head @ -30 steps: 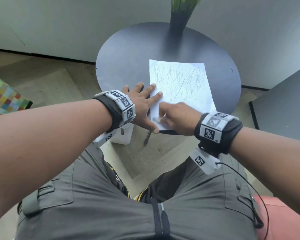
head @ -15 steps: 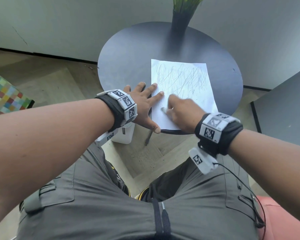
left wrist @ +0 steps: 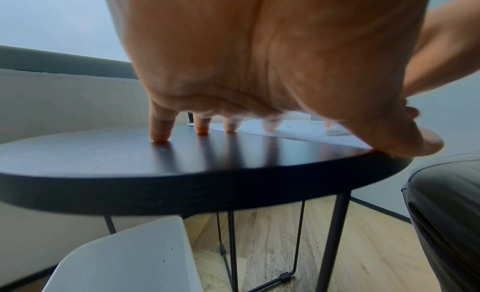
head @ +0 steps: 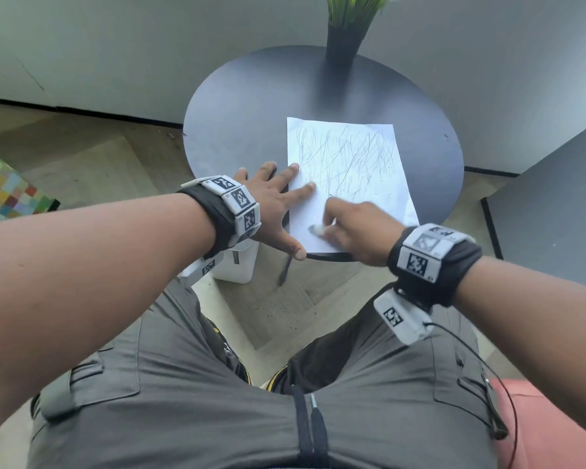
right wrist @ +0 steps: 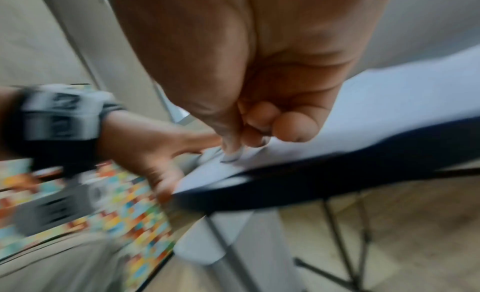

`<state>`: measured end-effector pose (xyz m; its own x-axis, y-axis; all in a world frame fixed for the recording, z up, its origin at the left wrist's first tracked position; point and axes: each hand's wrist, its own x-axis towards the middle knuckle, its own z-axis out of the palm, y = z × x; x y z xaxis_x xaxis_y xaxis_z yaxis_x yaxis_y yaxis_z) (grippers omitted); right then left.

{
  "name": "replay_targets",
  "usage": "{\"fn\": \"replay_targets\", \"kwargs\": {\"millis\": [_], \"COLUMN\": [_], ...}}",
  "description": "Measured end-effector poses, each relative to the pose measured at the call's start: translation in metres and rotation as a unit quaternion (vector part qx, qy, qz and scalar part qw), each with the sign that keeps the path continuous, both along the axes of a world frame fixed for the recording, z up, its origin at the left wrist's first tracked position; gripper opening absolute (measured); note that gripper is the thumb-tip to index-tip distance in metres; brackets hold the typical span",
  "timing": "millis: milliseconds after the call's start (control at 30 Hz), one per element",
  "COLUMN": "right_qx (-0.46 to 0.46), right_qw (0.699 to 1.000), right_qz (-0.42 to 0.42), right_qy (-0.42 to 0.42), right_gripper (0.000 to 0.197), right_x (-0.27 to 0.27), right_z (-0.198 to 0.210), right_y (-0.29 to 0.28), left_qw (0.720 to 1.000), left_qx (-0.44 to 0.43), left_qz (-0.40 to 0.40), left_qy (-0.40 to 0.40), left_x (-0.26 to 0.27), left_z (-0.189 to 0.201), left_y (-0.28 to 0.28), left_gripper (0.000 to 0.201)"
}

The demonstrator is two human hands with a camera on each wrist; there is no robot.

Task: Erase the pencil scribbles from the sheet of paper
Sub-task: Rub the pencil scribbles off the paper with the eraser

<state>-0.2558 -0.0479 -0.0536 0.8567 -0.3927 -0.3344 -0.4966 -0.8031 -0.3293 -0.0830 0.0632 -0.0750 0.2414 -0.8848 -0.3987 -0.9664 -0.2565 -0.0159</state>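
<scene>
White paper lies near the desk's front edge, scribbles mostly intact. The left hand, fingers spread flat, pins its left edge against sliding, while the right hand's fingers pinch an eraser at the near corner.

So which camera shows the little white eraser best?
The head view: the eraser shows pale against the paper, pinched by the right hand. The right wrist view shows it closer but blurred. The left wrist view catches only a white bit.
</scene>
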Motion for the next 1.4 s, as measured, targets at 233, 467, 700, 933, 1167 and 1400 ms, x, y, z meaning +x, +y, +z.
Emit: {"fn": "replay_targets", "kwargs": {"millis": [233,467,700,933,1167,1400], "right_qx": [-0.006,-0.032,-0.016,-0.036,-0.033,-0.027], "right_qw": [0.998,0.997,0.999,0.998,0.997,0.999], "right_qz": [-0.062,-0.069,0.037,0.036,-0.054,-0.003], "right_qy": [-0.018,-0.032,-0.028,-0.043,-0.038,-0.022], "right_gripper": [0.021,0.022,0.019,0.012,0.024,0.023], "right_x": [-0.019,-0.018,-0.021,-0.02,-0.02,-0.02], "right_z": [-0.003,-0.002,-0.002,-0.004,0.005,-0.001], "right_y": [-0.024,-0.03,0.014,0.017,-0.013,-0.001], "left_qw": [0.999,0.999,0.999,0.998,0.998,0.999], "left_qx": [0.038,0.047,0.047,0.054,0.049,0.012], "left_qz": [0.009,0.01,0.011,0.015,0.029,0.04], "left_qy": [0.019,0.006,0.006,0.007,0.025,0.029], "left_x": [-0.008,-0.014,-0.015,-0.015,-0.018,-0.019], "left_z": [0.013,0.019,0.02,0.022,0.022,0.01], "left_y": [-0.006,-0.007,-0.006,-0.006,-0.007,-0.008], "left_gripper": [0.109,0.109,0.108,0.109,0.107,0.094]}}
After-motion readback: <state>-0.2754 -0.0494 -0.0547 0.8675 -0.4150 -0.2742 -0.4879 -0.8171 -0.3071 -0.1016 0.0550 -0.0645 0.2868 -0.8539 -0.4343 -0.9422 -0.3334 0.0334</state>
